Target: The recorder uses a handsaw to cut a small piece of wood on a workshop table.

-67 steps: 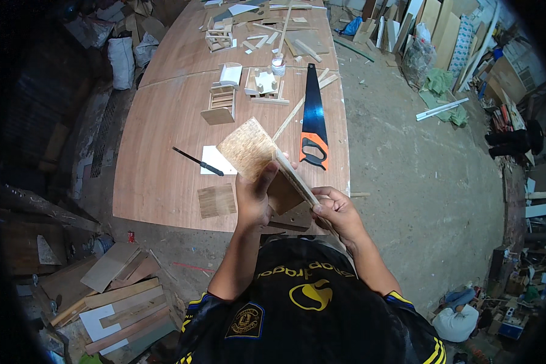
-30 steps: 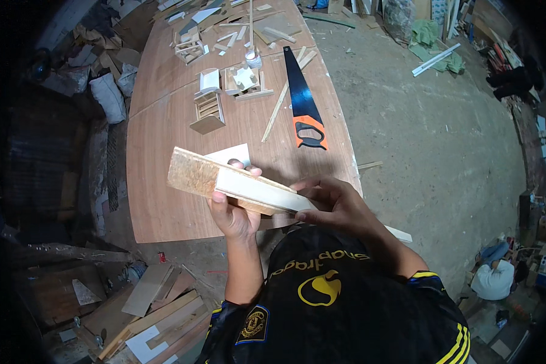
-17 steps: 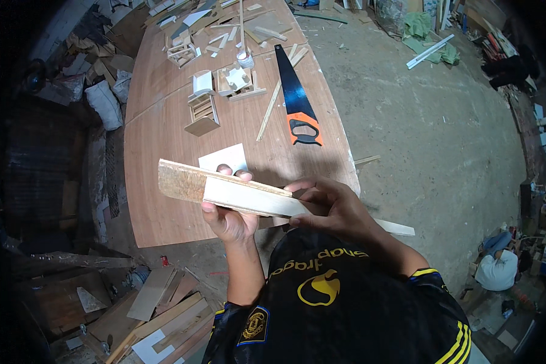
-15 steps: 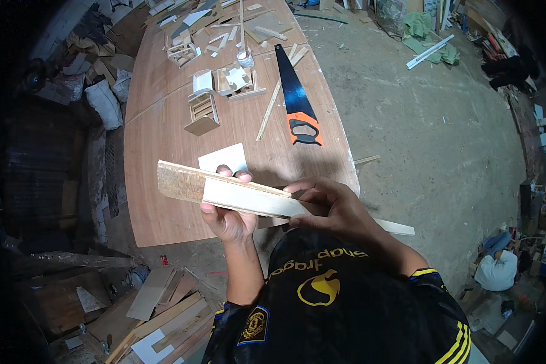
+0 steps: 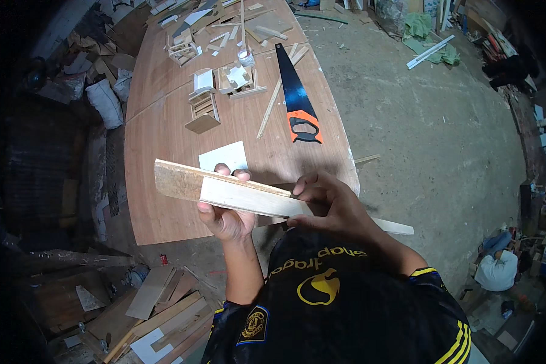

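Observation:
Two flat wooden strips are held together over the near edge of the table. The pale strip (image 5: 242, 196) lies along the longer brown plywood strip (image 5: 177, 181), whose rough end sticks out to the left. My left hand (image 5: 229, 219) is closed around both from below, with the thumb on the near side and fingertips showing over the far edge. At the right end, my right hand (image 5: 340, 206) pinches the strips, its bent fingers on the far edge and its thumb near the close edge. Part of that end is hidden by the hand.
A handsaw (image 5: 301, 100) with an orange handle lies on the wooden table (image 5: 164, 206). Small wooden models (image 5: 204, 110), a white square sheet (image 5: 224, 156), a small jar (image 5: 246, 58) and offcuts lie around it. Boards (image 5: 164, 315) are piled on the floor at lower left.
Both strips have shifted slightly left with my left hand. The fingers of my right hand have curled and moved slightly right along the end.

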Available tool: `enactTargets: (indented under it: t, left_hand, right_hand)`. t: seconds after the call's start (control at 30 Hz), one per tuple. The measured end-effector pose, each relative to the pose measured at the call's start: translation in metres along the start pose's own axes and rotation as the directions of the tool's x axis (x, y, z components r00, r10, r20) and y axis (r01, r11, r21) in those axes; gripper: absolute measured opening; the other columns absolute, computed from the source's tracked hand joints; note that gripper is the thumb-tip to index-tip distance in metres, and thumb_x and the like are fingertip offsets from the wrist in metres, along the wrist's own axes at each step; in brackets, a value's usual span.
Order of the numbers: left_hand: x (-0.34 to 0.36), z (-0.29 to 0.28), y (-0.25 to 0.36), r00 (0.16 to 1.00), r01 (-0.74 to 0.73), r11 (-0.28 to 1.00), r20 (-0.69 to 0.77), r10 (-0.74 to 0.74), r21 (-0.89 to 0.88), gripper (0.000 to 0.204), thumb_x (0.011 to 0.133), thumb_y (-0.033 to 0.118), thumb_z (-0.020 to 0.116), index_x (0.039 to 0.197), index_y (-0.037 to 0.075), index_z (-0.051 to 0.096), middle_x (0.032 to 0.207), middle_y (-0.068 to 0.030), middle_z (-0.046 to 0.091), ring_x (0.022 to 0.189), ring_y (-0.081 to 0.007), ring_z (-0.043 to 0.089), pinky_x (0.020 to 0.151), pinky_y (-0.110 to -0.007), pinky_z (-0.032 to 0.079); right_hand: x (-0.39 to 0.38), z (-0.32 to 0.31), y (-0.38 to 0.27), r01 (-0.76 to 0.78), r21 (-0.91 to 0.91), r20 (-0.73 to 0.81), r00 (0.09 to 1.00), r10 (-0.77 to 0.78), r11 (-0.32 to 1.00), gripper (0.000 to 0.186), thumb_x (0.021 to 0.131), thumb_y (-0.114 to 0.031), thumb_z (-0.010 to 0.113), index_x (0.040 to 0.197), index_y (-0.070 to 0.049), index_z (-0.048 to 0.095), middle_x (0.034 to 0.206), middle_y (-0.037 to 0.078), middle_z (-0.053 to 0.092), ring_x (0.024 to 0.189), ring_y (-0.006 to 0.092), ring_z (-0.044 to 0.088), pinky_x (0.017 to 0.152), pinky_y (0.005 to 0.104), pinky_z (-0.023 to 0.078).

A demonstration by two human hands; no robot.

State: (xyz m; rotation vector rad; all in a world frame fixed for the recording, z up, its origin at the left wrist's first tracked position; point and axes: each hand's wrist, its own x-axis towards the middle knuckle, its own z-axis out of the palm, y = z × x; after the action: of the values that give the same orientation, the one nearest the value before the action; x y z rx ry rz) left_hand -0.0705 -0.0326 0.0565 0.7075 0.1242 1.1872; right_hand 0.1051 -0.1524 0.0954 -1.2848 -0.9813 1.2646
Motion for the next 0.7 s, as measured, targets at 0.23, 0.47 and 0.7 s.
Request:
enactTargets:
  t: [0.23,0.47,0.7]
  left_hand:
    - [0.0,0.008,0.0,0.999,-0.029,0.999,0.03,0.029,-0.017,0.062,0.087,0.053,0.066,0.124,0.006,0.049,0.115,-0.0072,0.055,0.103,-0.0237,0.063,0.09,-0.04,0.051]
    - [-0.002,0.008,0.001,1.0,-0.023,0.999,0.015,0.024,-0.022,0.062,0.087,0.051,0.067,0.128,0.008,0.048,0.116,-0.0081,0.055,0.102,-0.0251,0.063,0.09,-0.04,0.052]
    - [-0.002,0.01,-0.001,0.999,-0.039,0.999,0.009,0.04,-0.031,0.063,0.087,0.051,0.067,0.126,0.007,0.048,0.115,-0.008,0.055,0.103,-0.0243,0.063,0.09,-0.039,0.053]
  right_hand:
    - [-0.002,-0.002,0.0,0.025,-0.035,0.039,0.999,-0.023,0.999,0.042,0.076,-0.019,0.084,0.105,-0.003,0.058,0.103,0.01,0.067,0.092,0.0152,0.066,0.079,0.0285,0.053]
    - [-0.003,-0.002,-0.005,-0.003,-0.055,0.059,0.998,0.006,0.998,0.042,0.076,-0.019,0.084,0.106,-0.004,0.058,0.104,0.011,0.067,0.093,0.0172,0.067,0.082,0.0304,0.055]
    - [-0.003,-0.002,-0.003,0.029,-0.091,0.059,0.998,-0.024,0.995,0.044,0.078,-0.015,0.082,0.112,-0.005,0.057,0.102,0.009,0.066,0.101,0.0186,0.065,0.088,0.032,0.055]
